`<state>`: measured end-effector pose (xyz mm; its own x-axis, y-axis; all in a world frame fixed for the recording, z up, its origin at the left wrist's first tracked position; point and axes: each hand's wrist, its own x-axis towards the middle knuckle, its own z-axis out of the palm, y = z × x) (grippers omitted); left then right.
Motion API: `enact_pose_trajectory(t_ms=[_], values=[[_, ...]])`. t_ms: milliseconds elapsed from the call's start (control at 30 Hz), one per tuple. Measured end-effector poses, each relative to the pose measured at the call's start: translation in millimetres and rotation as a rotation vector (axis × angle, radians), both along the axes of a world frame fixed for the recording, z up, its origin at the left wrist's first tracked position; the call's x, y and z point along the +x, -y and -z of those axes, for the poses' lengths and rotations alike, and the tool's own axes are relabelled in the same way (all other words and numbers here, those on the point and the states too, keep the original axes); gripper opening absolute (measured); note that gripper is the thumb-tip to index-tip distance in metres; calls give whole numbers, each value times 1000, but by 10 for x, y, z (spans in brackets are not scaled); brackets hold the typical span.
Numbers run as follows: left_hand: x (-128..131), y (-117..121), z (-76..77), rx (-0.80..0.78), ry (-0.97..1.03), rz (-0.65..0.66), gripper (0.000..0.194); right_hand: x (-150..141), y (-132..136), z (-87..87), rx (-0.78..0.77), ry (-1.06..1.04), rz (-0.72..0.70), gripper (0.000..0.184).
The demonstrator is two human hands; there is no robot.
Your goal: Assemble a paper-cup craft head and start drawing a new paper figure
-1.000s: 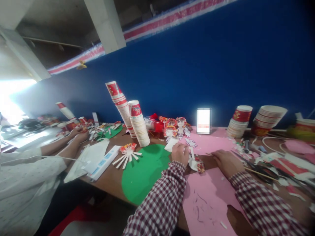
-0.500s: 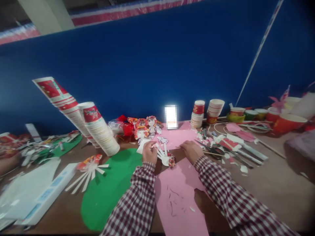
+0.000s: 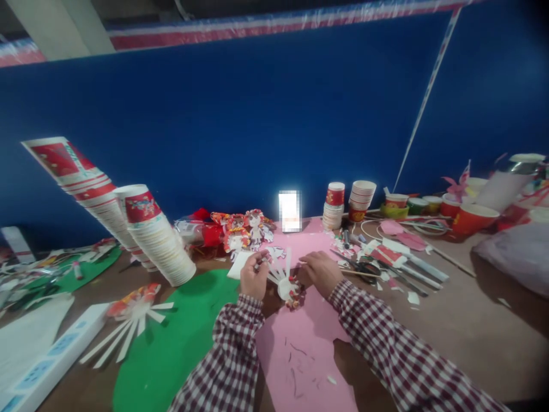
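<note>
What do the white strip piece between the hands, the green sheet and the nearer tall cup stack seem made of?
White strip piece: probably matt paper, perhaps a cut cup; flat strips fan from a round centre.
Green sheet: paper or thin foam, matt; even colour, no strong shine.
Cup stack: likely smooth paper; nested pale rims, red print on the top cup. Any coating cannot be told.

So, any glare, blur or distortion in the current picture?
Head view throughout: bright rectangle washed out, edges pixelated; tall cup stacks lean outward, probably lens distortion; cut cup, left hand and right hand slightly soft; top right corner dark.
</note>
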<state>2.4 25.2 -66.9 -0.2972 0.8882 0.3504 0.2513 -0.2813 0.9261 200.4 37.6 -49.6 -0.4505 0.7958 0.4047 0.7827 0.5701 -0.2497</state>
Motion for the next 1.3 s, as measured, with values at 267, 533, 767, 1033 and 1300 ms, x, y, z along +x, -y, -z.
enact_pose_trajectory(t_ms=[267,533,767,1033,1300], values=[[100,52,-24,46,-18,57,23,-115,87,55,-275,-327,-4,35],[70,50,-55,61,10,87,20,-160,70,124,-461,-670,-157,43],[63,30,-38,69,-1,70,20,-182,84,148,-442,-674,-164,34],[38,29,-48,84,-122,-18,20,-179,121,104,-390,-618,-176,30],[104,76,-91,74,-213,-47,26,-186,127,102,-430,-713,-185,30]])
